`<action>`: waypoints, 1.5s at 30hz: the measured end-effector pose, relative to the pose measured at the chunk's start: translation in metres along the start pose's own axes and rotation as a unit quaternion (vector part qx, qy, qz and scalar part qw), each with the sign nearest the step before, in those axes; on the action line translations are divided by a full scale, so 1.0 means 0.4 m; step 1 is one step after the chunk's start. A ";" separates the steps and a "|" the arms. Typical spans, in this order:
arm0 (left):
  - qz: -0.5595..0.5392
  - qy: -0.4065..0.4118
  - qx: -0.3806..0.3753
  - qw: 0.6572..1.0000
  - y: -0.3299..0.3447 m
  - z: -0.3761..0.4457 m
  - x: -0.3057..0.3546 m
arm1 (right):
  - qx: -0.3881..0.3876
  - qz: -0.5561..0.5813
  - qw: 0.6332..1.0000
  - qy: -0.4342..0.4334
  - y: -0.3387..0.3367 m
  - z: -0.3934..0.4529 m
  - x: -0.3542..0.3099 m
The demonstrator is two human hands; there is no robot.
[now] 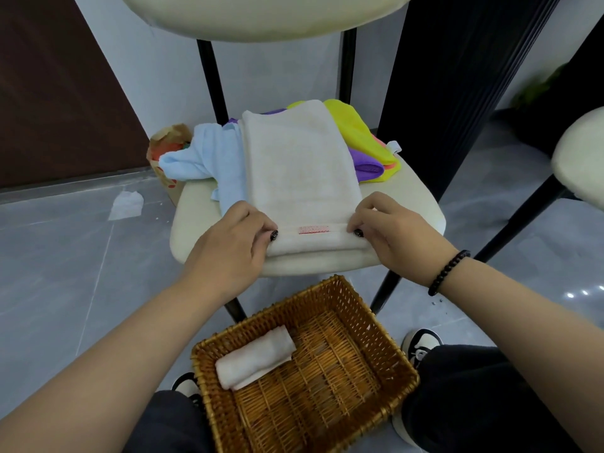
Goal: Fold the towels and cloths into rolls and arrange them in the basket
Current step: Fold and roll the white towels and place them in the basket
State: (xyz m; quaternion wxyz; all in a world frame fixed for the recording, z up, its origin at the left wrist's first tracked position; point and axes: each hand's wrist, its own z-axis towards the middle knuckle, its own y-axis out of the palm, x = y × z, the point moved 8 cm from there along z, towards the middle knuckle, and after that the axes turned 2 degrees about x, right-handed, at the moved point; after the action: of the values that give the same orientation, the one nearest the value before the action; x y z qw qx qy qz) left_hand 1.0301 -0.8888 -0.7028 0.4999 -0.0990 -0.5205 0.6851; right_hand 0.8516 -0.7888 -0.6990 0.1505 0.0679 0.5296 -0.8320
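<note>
Head view. A person sits before a cream stool seat point(196, 204) on which a white towel point(297, 165) lies folded into a long strip, its near edge turned over into the start of a roll; a small red label point(313, 229) shows on that rolled edge. The left hand point(228, 243) pinches the left end of the roll, fingers curled over it with the thumb at its front. The right hand point(389, 230) grips the right end in the same manner; a dark bead bracelet point(447, 273) circles that wrist. Under and beside the white towel lie a light blue cloth point(199, 155) at left and, at right, a yellow cloth point(356, 129) over a purple cloth point(367, 166), with an orange edge just visible beneath them. A wicker basket point(385, 341) stands on the grey floor between the person's knees, near the stool's front edge. A rolled white towel point(255, 358) lies inside it against the left wall. A paper bag point(163, 142) stands on the floor behind the stool at left, and a crumpled tissue point(125, 204) lies on the tiles nearby.
</note>
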 end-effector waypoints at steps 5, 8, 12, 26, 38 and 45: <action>0.140 0.121 0.033 0.982 -0.014 -0.003 0.044 | 0.065 -0.129 0.988 -0.060 0.005 -0.008 -0.034; 0.154 0.172 0.039 0.972 -0.006 -0.019 0.068 | 0.067 -0.150 0.982 -0.088 0.011 -0.020 -0.052; 0.160 0.217 0.026 0.963 0.008 -0.041 0.076 | 0.053 -0.132 0.987 -0.077 0.018 -0.032 -0.062; 0.165 0.204 0.016 0.965 -0.008 -0.046 0.063 | 0.031 -0.067 0.997 -0.033 -0.008 -0.025 -0.043; -0.075 0.059 -0.012 0.995 0.003 -0.041 0.002 | -0.012 0.136 0.983 0.120 -0.001 -0.019 0.015; -0.103 -0.048 0.002 0.994 0.004 -0.011 -0.023 | -0.042 0.180 0.961 0.207 0.029 0.005 0.035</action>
State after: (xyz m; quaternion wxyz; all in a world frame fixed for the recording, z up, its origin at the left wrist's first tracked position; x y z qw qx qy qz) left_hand 1.0365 -0.8933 -0.7097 0.5424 -0.0114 -0.5497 0.6352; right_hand 0.8423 -0.7975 -0.7120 0.1879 0.3268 0.5627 -0.7357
